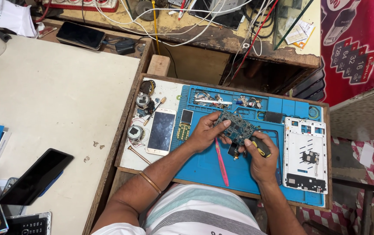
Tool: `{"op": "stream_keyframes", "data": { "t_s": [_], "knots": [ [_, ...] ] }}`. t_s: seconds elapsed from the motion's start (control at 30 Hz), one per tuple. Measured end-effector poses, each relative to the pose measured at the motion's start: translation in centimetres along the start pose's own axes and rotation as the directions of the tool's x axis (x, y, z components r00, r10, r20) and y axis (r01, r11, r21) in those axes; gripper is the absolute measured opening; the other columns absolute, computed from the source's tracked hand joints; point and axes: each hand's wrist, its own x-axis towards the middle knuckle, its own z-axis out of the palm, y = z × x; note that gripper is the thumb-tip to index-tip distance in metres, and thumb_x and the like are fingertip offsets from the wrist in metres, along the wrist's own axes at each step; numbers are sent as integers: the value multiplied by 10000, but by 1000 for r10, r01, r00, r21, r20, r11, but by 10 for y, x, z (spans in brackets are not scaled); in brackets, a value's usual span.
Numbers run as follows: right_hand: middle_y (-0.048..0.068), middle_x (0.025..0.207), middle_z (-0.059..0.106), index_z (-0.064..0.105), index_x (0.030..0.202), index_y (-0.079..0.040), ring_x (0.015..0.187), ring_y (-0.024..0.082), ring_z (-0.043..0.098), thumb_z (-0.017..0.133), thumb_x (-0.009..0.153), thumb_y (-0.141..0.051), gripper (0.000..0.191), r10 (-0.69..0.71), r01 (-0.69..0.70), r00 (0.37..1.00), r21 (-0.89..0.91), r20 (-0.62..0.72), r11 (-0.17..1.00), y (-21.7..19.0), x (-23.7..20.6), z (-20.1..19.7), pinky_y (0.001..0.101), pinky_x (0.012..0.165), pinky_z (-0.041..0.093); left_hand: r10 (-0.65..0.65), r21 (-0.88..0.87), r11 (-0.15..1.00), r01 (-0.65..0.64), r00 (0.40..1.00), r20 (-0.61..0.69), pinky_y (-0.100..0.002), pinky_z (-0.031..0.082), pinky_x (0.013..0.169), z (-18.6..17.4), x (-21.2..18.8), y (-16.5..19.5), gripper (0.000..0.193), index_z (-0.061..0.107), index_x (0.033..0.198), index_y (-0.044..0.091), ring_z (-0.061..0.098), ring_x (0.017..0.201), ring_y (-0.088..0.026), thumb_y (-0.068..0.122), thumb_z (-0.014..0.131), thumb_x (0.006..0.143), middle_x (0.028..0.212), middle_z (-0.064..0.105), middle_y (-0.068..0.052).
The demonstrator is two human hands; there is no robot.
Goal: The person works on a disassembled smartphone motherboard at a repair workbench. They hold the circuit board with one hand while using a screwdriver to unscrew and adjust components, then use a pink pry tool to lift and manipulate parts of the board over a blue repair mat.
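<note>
My left hand (205,132) grips the left edge of a blue-green circuit board (238,127) held above a blue work mat (204,167). My right hand (263,159) is closed around a screwdriver with a black and yellow handle (261,146), its tip pointing at the board's lower edge. A pink plastic pry stick (221,161) lies on the mat just below the hands. A thin bangle (151,182) sits on my left forearm.
A white phone frame (304,154) lies on the mat's right side. A white smartphone (161,131) and a small keypad part (184,127) rest left of the mat, beside round parts. Loose screws and bits fill the mat's top trays (226,101). Dark phones (36,176) lie on the left table.
</note>
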Motion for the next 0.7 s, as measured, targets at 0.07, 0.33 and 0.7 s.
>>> {"op": "stream_keyframes", "data": {
  "t_s": [0.07, 0.33, 0.7],
  "knots": [
    [158, 985, 721, 614, 1216, 51, 794, 185, 718, 682, 969, -25, 267, 4, -4, 1000, 26, -16, 1000, 1, 0, -1, 296, 715, 604, -1, -5, 1000, 1, 1000, 17, -259, 624, 607, -1, -1, -1, 315, 612, 1174, 6, 746, 736, -160, 307, 576, 1089, 914, 733, -119],
    [175, 974, 720, 598, 1223, 67, 783, 199, 719, 677, 972, -5, 272, 16, -11, 998, 97, -54, 995, 8, 1, -5, 295, 705, 606, -3, -7, 1000, 3, 1000, 21, -257, 614, 604, -3, -1, -1, 325, 558, 1278, 16, 748, 742, -160, 282, 551, 1091, 927, 735, -108],
    [168, 953, 707, 578, 1242, 65, 736, 196, 694, 645, 990, -10, 271, 103, -72, 985, 220, -135, 973, 8, 5, -9, 289, 699, 594, 20, 55, 998, -21, 999, 25, -274, 640, 712, 5, -7, 16, 693, 387, 1571, 92, 728, 860, -124, 105, 736, 972, 1006, 737, -110]
  ]
}}
